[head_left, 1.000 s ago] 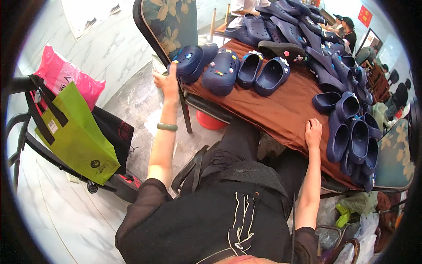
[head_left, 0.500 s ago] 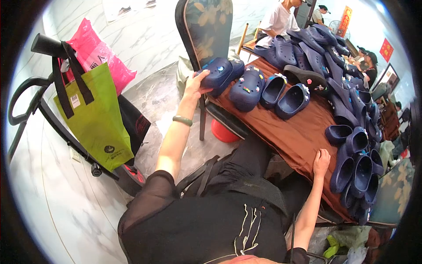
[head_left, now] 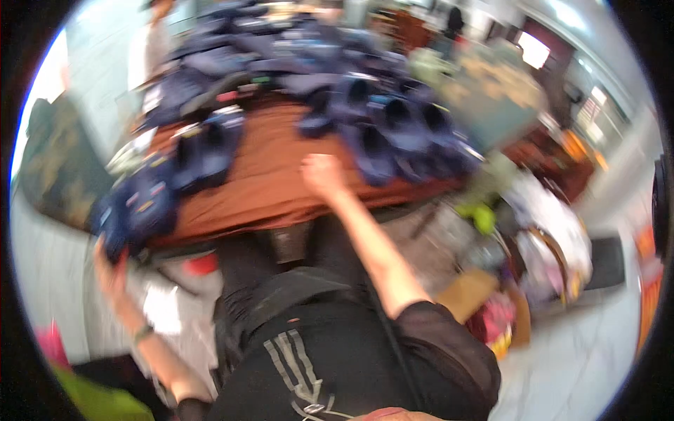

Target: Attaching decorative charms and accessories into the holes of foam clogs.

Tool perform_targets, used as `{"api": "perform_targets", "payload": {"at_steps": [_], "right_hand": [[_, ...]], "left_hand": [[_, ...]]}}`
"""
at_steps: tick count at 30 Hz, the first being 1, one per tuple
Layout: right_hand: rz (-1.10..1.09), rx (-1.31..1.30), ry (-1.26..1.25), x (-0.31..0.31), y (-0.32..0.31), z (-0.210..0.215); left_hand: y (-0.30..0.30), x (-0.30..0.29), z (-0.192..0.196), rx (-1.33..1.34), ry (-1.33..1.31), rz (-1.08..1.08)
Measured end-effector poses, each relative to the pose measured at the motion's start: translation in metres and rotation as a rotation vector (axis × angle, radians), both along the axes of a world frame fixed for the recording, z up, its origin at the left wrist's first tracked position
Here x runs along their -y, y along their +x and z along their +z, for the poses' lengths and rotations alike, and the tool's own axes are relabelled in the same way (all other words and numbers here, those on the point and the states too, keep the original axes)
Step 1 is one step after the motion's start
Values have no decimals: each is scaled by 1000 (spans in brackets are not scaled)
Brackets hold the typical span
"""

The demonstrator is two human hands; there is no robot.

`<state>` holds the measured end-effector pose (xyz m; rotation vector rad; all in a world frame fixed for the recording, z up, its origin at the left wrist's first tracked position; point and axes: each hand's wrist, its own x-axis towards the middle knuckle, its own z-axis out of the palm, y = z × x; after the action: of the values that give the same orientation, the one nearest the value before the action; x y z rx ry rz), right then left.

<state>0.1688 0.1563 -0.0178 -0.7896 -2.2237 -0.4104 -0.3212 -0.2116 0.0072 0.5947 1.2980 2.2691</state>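
1. The picture is smeared with motion, so fine detail is lost.
2. The person's left hand [head_left: 111, 270] is down at the near left corner of the desk [head_left: 274, 186], closed around the lower edge of a dark blue clog [head_left: 137, 210] that lies at that corner.
3. A dark band sits on the wrist [head_left: 143, 334] below that hand.
4. The right hand [head_left: 321, 172] rests on the brown desk top, out in front of the person; it looks loosely closed and grips nothing, though the blur keeps me from being sure of the fingers.
5. Just left of the right hand, between the two hands, lies another pair of dark blue clogs [head_left: 207, 151].
6. Right of the right hand and beyond it, more blue clogs [head_left: 382, 133] crowd the far side of the desk in rows and heaps.
7. Below the left hand, under the desk edge, something red [head_left: 201, 264] shows on the floor.
8. Well to the right of the right hand, bags and bundles [head_left: 544, 245] are piled on the floor.
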Motion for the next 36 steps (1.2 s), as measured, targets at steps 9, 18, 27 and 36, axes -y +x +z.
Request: {"api": "perform_targets", "payload": {"at_steps": [9, 18, 27, 36], "right_hand": [[-7, -241, -216, -3, 22, -16], [-4, -226, -227, 0, 18, -13], [-21, -220, -209, -2, 19, -16], [-9, -207, -216, 0, 18, -11]], "left_hand": [[23, -29, 33, 519, 152, 19], [-34, -37, 4, 487, -117, -103], [-54, -32, -9, 361, -154, -263], [-29, -31, 9, 379, -50, -272]]}}
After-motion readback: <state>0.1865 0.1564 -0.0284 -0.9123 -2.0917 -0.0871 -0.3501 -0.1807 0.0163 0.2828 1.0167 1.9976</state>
